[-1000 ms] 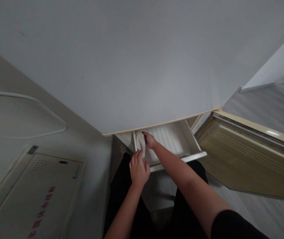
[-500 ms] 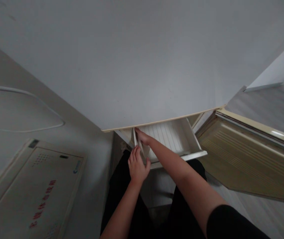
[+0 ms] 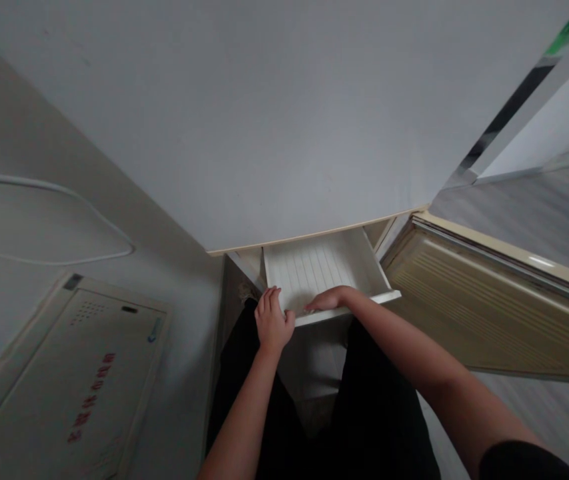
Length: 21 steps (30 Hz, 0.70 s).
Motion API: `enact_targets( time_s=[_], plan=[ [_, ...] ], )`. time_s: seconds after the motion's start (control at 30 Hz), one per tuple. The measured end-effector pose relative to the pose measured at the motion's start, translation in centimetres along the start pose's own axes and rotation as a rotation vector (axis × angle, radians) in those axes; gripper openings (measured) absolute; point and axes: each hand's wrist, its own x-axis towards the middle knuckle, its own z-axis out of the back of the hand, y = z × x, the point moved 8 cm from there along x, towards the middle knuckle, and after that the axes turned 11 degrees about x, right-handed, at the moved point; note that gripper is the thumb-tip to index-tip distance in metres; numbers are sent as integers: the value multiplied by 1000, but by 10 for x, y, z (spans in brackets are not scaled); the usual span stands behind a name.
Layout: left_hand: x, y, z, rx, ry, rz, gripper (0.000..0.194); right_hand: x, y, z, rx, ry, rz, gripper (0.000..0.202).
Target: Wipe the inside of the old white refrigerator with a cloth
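Note:
A white ribbed drawer (image 3: 364,263) is pulled out under the large grey-white panel, above my lap. My left hand (image 3: 272,320) grips its front left corner, with the fingers over the side wall and the thumb near the front edge. My right hand (image 3: 327,299) reaches inside, low against the front wall, fingers together and pointing left. Whatever lies under its fingers is hidden. No other thing shows on the drawer's floor.
A cream door (image 3: 504,307) with a yellowish inner panel hangs open at the right. The grey-white panel (image 3: 284,120) rises in front. On the left wall are a metal box (image 3: 64,373) with red lettering and a white cable (image 3: 54,188).
My right hand has moved from the drawer's left wall to the inside of its front wall. A pale piece beside that hand earlier is no longer visible. My left hand keeps the corner.

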Motion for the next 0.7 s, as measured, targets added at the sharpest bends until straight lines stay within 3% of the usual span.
enact_targets(
  time_s=[0.1,0.3,0.43,0.57,0.63,0.7],
  plan=[
    [1,-2,1,14,12,-11,53,-30,-42,24,-50,24,-204,38],
    [2,1,3,-13,-8,16,47,-92,-77,77,-99,-124,-270,42],
    [2,2,2,-2,0,8,44,-125,-71,106,-31,-285,-60,27],
    [2,1,1,28,9,-19,40,-172,-55,148,88,-656,156,37],
    [2,-1,0,37,16,-38,39,-193,-40,162,-33,-890,202,40],
    [2,-2,0,46,26,-45,39,-195,-18,160,-302,-1002,244,33]
  ],
)
